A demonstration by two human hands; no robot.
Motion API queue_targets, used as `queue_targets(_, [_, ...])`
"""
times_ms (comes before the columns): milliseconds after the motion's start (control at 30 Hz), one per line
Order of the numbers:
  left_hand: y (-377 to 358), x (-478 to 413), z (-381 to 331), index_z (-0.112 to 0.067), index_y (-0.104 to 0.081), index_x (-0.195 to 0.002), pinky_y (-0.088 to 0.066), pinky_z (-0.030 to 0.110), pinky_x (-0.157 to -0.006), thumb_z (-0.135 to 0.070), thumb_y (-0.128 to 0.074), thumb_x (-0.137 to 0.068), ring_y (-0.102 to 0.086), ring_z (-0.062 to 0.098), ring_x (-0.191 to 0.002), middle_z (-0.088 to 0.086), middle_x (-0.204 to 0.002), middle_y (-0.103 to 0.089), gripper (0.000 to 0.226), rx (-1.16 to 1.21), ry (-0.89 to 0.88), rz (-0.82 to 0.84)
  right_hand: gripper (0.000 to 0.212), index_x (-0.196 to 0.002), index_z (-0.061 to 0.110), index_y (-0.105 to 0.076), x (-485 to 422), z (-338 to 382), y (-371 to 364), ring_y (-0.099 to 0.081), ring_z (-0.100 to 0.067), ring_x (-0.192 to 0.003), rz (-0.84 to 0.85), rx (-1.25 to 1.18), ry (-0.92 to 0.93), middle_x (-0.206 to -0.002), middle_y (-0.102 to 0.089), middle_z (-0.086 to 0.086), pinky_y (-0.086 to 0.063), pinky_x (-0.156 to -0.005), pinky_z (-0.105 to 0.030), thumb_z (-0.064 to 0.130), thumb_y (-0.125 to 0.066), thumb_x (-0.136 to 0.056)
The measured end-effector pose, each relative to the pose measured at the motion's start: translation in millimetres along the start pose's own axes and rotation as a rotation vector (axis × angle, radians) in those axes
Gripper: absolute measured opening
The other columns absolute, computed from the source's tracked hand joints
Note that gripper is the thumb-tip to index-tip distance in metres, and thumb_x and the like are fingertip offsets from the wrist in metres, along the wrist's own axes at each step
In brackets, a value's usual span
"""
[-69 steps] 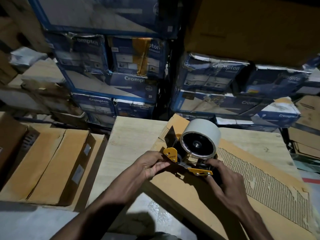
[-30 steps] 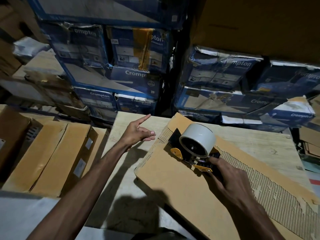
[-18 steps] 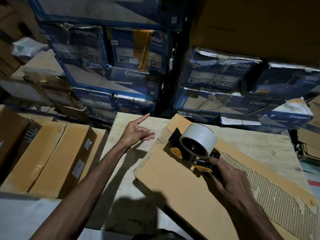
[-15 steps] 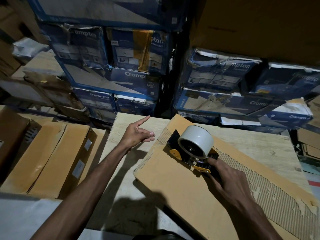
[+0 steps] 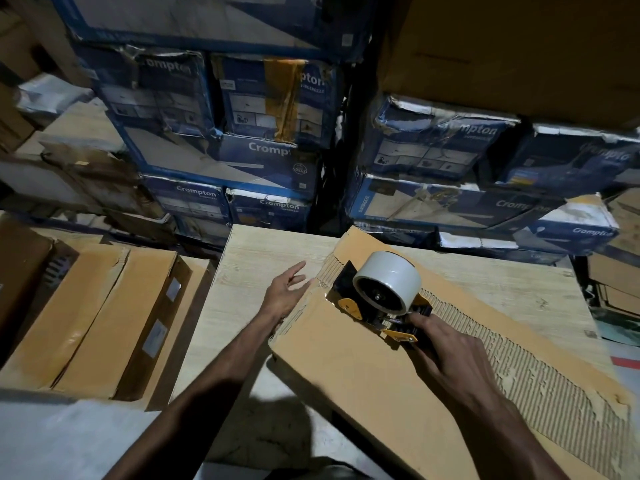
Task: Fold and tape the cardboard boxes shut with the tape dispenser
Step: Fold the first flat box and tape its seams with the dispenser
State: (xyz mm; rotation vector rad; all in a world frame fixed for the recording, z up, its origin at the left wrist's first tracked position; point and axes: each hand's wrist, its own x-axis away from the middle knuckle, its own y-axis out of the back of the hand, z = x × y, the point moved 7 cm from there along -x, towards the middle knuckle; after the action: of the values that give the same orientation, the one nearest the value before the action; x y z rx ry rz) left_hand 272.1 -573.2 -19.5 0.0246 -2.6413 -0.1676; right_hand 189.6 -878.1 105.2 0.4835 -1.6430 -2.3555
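Note:
A long brown cardboard box (image 5: 349, 368) lies slanted across a pale wooden table (image 5: 256, 268); its right half has the top paper torn off, showing corrugation. On the box's far end sits a black and yellow tape dispenser (image 5: 377, 299) with a big white tape roll. My right hand (image 5: 446, 355) grips the dispenser's handle from the near side. My left hand (image 5: 287, 292) lies with loose, spread fingers at the box's left edge, holding nothing.
Brown cardboard boxes (image 5: 114, 320) lie side by side on the left, below table height. Stacks of blue printed cartons (image 5: 242, 157) rise right behind the table. A large brown carton (image 5: 512, 50) sits at top right. More cardboard (image 5: 620, 285) lies far right.
My left hand let go of the dispenser, lifted with a pointing finger, and now has come down with relaxed fingers against the box's left edge. My right hand keeps hold of the dispenser.

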Motion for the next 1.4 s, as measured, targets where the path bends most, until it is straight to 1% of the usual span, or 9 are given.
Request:
queue_targets(100, [0.8,2.1,16.9,-0.027,-0.054,-0.149,-0.05,0.038,-0.106,-0.027,-0.078,-0.092,-0.061,0.024,-0.127,0.011,-0.142,-0.062,0.062,-0.017,0.09,-0.034,0.042,-0.135,0.035,-0.048,0.4,0.2,-1.3,-0.058,-0.006,-0.06,0.019,0.018,0.003,-0.097,-0.066,0.012,-0.051,-0.044,-0.03,0.056,-0.037,-0.099])
queue_targets(200, [12.1,15.5,-3.6,-0.03,-0.067,-0.134,-0.054,0.037,-0.1,-0.029,-0.067,-0.101,-0.066,0.017,-0.12,-0.005,-0.13,-0.069,0.034,-0.025,-0.073,-0.163,0.043,-0.135,0.035,-0.048,1.0,0.1,-0.2,-0.06,-0.007,-0.062,0.009,0.007,-0.005,-0.101,-0.068,0.011,-0.053,-0.046,-0.033,0.057,-0.036,-0.1])
queue_targets(400, [-21.3,47.0,-42.8,-0.027,-0.059,-0.146,-0.048,0.006,-0.078,-0.033,-0.044,-0.112,-0.068,0.006,-0.104,-0.008,-0.123,-0.071,0.038,-0.279,-0.296,0.046,0.049,-0.139,0.041,-0.044,1.2,2.7,0.6,-0.061,-0.009,-0.066,0.038,0.035,-0.004,-0.105,-0.065,0.013,-0.054,-0.05,-0.036,0.067,-0.024,-0.103])
queue_targets(667, [-31.2,23.9,-50.3,-0.002,-0.072,-0.119,-0.036,0.027,-0.057,-0.043,-0.032,-0.113,-0.061,0.027,-0.083,0.015,-0.095,-0.071,0.057,-0.579,-0.229,-0.107,0.062,-0.143,0.038,-0.039,-7.8,5.3,1.6,-0.065,-0.016,-0.067,0.128,0.117,0.062,-0.11,-0.069,0.003,-0.057,-0.05,-0.036,0.07,-0.007,-0.101])
queue_targets(800, [-32.0,27.9,-44.9,-0.009,-0.072,-0.113,-0.036,0.033,-0.07,-0.036,-0.035,-0.113,-0.056,0.029,-0.09,0.012,-0.093,-0.071,0.045,-0.636,-0.323,-0.135,0.047,-0.145,0.04,-0.032,-16.7,6.6,4.4,-0.068,-0.016,-0.083,0.224,0.131,0.093,-0.113,-0.07,0.002,-0.06,-0.068,-0.037,0.056,-0.034,-0.1])
queue_targets(967, [-34.6,20.6,-40.4,-0.005,-0.063,-0.103,-0.042,0.042,-0.078,-0.017,-0.039,-0.107,-0.053,0.039,-0.105,0.022,-0.104,-0.068,0.027,-0.739,-0.258,-0.136,0.04,-0.139,0.037,-0.033,-28.0,17.8,7.9,-0.056,-0.011,-0.067,0.27,0.185,0.143,-0.092,-0.066,0.003,-0.032,-0.054,-0.018,0.043,-0.052,-0.105])
queue_targets(1033, [-33.9,21.9,-41.4,-0.008,-0.061,-0.096,-0.044,0.042,-0.079,-0.017,-0.035,-0.108,-0.052,0.037,-0.103,0.02,-0.099,-0.067,0.03,-0.734,-0.246,-0.151,0.042,-0.137,0.034,-0.031,-31.7,19.1,11.1,-0.056,-0.013,-0.069,0.283,0.198,0.157,-0.09,-0.063,0.003,-0.036,-0.056,-0.021,0.038,-0.056,-0.104])
queue_targets(1267, [-34.7,37.8,-50.2,-0.008,-0.072,-0.095,-0.048,0.042,-0.079,-0.058,-0.023,-0.107,-0.061,0.033,-0.091,0.011,-0.092,-0.071,0.07,-0.727,-0.242,-0.186,0.045,-0.136,0.034,-0.029,-19.6,12.0,15.8,-0.058,-0.017,-0.069,0.275,0.133,0.198,-0.092,-0.067,0.0,-0.042,-0.058,-0.028,0.035,-0.059,-0.102])
queue_targets(1400, [-38.2,45.6,-54.6,-0.015,-0.065,-0.078,-0.042,0.037,-0.071,-0.057,-0.033,-0.109,-0.063,0.034,-0.084,0.012,-0.079,-0.065,0.061,-0.732,-0.224,-0.202,0.039,-0.133,0.034,-0.03,6.8,-4.5,28.2,-0.059,-0.022,-0.07,0.24,0.078,0.24,-0.09,-0.067,-0.002,-0.05,-0.063,-0.035,0.041,-0.053,-0.103])
